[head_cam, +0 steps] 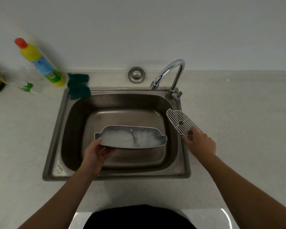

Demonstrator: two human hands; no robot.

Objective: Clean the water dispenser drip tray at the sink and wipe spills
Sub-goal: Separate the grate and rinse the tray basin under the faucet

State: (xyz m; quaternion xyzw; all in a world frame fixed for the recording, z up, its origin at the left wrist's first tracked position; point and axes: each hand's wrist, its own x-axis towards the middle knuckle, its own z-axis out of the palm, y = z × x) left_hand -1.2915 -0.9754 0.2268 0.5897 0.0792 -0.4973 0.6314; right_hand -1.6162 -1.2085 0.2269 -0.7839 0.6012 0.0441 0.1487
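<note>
I have only one view, from the head camera, so nothing overlaps with a second view. It looks steeply down and forward from close above the counter, wide-angle, with lines bowing toward the edges. The sink fills the frame's centre, the wall runs across the top, and my torso and both forearms enter from the bottom edge.
</note>
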